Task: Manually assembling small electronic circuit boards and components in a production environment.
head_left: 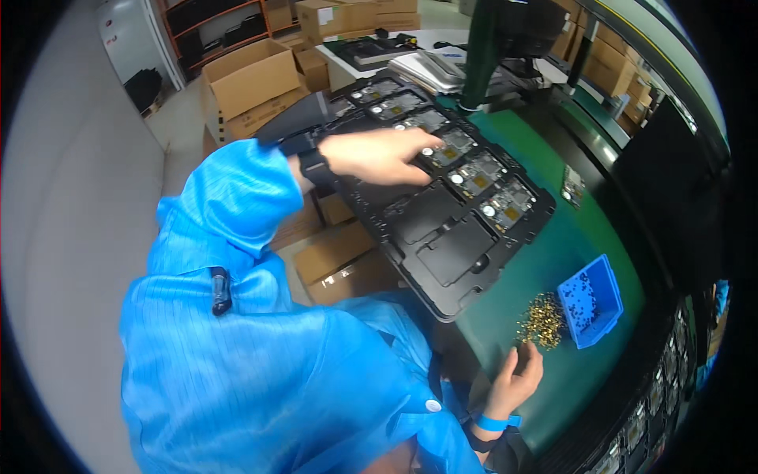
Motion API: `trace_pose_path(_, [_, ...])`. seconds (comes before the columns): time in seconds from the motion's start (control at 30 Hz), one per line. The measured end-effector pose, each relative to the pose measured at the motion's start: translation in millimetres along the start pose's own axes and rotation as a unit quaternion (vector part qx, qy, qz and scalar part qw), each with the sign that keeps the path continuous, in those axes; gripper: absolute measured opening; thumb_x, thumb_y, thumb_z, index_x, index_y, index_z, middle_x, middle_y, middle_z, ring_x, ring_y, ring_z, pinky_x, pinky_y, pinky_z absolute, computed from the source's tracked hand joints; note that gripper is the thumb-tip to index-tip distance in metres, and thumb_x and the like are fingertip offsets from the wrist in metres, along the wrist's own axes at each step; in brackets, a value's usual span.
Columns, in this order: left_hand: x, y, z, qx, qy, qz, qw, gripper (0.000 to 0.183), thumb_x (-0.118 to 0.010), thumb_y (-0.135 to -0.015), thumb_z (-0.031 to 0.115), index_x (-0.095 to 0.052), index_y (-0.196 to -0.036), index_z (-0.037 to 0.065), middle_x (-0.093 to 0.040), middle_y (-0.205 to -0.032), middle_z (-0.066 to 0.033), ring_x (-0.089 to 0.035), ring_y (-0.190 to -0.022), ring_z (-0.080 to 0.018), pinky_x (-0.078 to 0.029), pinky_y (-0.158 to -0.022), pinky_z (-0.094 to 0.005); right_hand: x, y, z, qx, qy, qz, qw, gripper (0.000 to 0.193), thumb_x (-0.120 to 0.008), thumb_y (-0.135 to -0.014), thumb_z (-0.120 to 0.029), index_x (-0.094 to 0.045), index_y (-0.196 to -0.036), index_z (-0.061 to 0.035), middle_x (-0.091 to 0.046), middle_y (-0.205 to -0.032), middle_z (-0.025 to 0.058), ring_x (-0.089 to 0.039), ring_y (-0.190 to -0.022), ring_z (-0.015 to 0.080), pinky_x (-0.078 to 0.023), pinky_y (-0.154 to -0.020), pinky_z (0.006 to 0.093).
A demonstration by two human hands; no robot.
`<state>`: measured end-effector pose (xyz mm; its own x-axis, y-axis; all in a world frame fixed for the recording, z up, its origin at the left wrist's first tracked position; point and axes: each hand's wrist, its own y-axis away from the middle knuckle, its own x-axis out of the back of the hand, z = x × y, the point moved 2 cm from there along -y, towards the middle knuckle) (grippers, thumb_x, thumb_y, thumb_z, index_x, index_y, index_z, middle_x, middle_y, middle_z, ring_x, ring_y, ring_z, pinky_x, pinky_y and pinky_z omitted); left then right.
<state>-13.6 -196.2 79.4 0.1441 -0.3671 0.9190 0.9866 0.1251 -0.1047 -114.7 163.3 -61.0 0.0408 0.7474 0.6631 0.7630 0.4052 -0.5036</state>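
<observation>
My left hand (383,156) reaches over a large black tray (450,304), thumb and fingers apart. Its fingertips are at a circuit board (456,147) seated in one of the tray's pockets; whether they touch it is unclear. Similar boards, such as the circuit board (509,207) at the near end, sit in a row along the right side. My right hand (519,381), with a blue strap at the wrist, is beside a loose heap of tiny gold-coloured metal pieces (543,320). Its thumb and forefinger are spread, with nothing visible between them. A blue bin (608,296) holding small dark bits stands by the heap.
The tray overhangs the left edge of a green work mat (505,126). A loose circuit board (572,186) lies on the mat at right. Black panels (663,197) border the right side. An open cardboard box (249,83) stands on the floor behind, near a white table with laptops.
</observation>
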Motion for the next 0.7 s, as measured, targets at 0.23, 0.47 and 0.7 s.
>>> trace_pose_path(0.23, [0.7,59.3,-196.3,0.391,-0.192,0.116,0.893,0.049,-0.058,-0.079,0.032,-0.049,-0.116,0.001,-0.051,-0.111,-0.0206,-0.047,-0.108,-0.0348,-0.039,-0.091,-0.0402,-4.6,-1.1,2.7,0.019,0.022,0.000,1.000,0.025,-0.058,-0.080,-0.013,-0.055,-0.100,0.0012,-0.058,-0.092,0.0132,-0.051,-0.089,0.0307,-0.038,-0.082,0.0395])
trace_pose_path(0.47, [-26.2,37.6,-277.0,0.350,-0.251,0.124,0.894,0.038,-0.055,-0.080,0.029,-0.055,-0.106,0.002,-0.054,-0.104,-0.0195,-0.051,-0.100,-0.0358,-0.043,-0.083,-0.0432,-4.3,-1.4,0.1,0.031,0.046,0.000,0.998,0.024,-0.059,-0.078,-0.010,-0.056,-0.099,0.0013,-0.057,-0.091,0.0142,-0.052,-0.088,0.0313,-0.039,-0.082,0.0398])
trace_pose_path(0.7, [-50.9,9.7,-343.2,0.424,-0.189,0.271,0.843,0.043,-0.060,-0.074,0.030,-0.052,-0.106,0.002,-0.052,-0.103,-0.0244,-0.052,-0.094,-0.0400,-0.043,-0.082,-0.0468,-5.3,-5.8,-4.7,0.024,0.039,-0.018,0.999,0.021,-0.059,-0.077,-0.010,-0.056,-0.095,0.0009,-0.056,-0.086,0.0139,-0.052,-0.082,0.0312,-0.040,-0.076,0.0386])
